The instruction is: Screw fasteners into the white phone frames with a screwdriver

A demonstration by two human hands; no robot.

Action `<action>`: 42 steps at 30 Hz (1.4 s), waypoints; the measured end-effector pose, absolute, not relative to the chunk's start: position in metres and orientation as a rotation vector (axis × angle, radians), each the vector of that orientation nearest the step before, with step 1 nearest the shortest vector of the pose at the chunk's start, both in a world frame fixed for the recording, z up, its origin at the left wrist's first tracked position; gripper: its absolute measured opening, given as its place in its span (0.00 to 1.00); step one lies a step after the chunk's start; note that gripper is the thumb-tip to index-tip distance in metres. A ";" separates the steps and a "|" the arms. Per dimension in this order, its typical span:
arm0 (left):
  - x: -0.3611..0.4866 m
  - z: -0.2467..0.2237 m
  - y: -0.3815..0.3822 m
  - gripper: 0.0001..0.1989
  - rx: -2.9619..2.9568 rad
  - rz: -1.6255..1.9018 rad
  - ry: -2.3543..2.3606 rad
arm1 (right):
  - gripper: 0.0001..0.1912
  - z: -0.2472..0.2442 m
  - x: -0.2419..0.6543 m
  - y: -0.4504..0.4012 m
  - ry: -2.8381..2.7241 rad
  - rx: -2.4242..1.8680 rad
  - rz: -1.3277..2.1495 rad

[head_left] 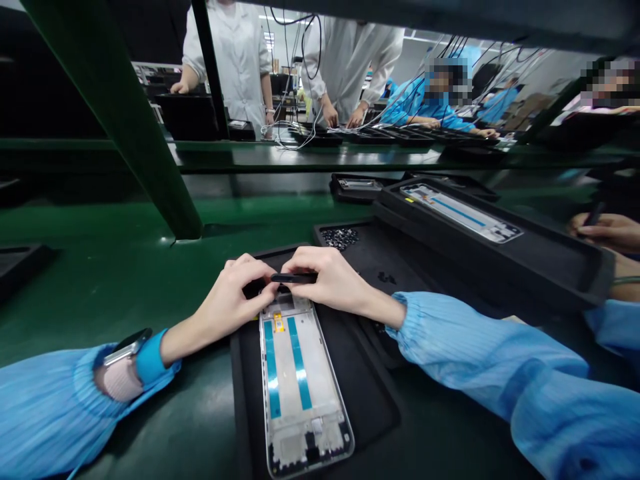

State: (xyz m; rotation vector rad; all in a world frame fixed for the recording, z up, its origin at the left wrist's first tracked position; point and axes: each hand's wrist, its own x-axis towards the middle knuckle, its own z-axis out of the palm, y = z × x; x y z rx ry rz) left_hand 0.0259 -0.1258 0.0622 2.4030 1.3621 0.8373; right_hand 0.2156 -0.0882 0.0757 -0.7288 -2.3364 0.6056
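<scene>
A silver phone frame (pixel 287 380) with two blue strips and a small yellow label lies in a black tray (pixel 365 393). My right hand (pixel 325 277) is closed around a slim black tool (pixel 295 278) held almost level above the frame's far end. Across from it, my left hand (pixel 240 290) bends at the frame's far left corner, thumb and fingers pinched together close to the tool's end. Whatever sits between those left fingertips is hidden, and so is part of the frame's far edge.
Beyond my right hand, a black tray (pixel 380 250) holds a pile of small dark parts (pixel 339 238). Stacked trays at right carry another phone frame (pixel 460 212). A green post (pixel 145 160) rises at left. A co-worker's hand (pixel 607 230) is at far right; people in white coats stand opposite.
</scene>
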 end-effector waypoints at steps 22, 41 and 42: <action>0.020 0.063 -0.145 0.09 2.263 0.873 1.403 | 0.05 0.070 0.206 -0.090 -2.488 -0.723 0.762; 0.005 0.060 -0.142 0.09 2.332 0.913 1.145 | 0.04 0.063 0.203 -0.103 -2.516 -0.700 0.591; 0.004 0.060 -0.142 0.10 2.354 0.913 1.111 | 0.03 0.064 0.203 -0.104 -2.537 -0.692 0.583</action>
